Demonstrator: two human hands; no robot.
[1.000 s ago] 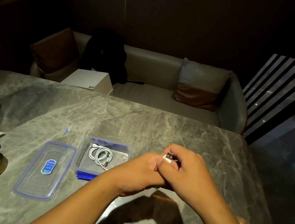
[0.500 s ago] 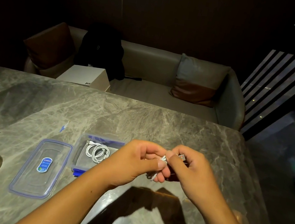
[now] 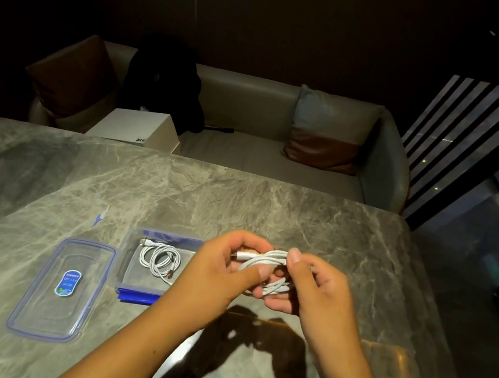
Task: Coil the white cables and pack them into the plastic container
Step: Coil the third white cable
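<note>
Both hands hold a bundled white cable (image 3: 265, 263) above the marble counter (image 3: 271, 206); the left hand (image 3: 220, 270) pinches one side, the right hand (image 3: 314, 287) the other; just left, a coiled cable (image 3: 159, 259) lies inside the open plastic container (image 3: 127, 267); its lid (image 3: 63, 289) rests alongside.

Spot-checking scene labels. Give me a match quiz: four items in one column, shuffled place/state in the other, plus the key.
Items:
1. coiled cable
2. second cable
3. lid
4. white box

Places:
A. on the sofa seat
B. held between left hand and right hand
C. inside the plastic container
D. flat on the table, left of the container

Pairs: 1-C, 2-B, 3-D, 4-A
</note>
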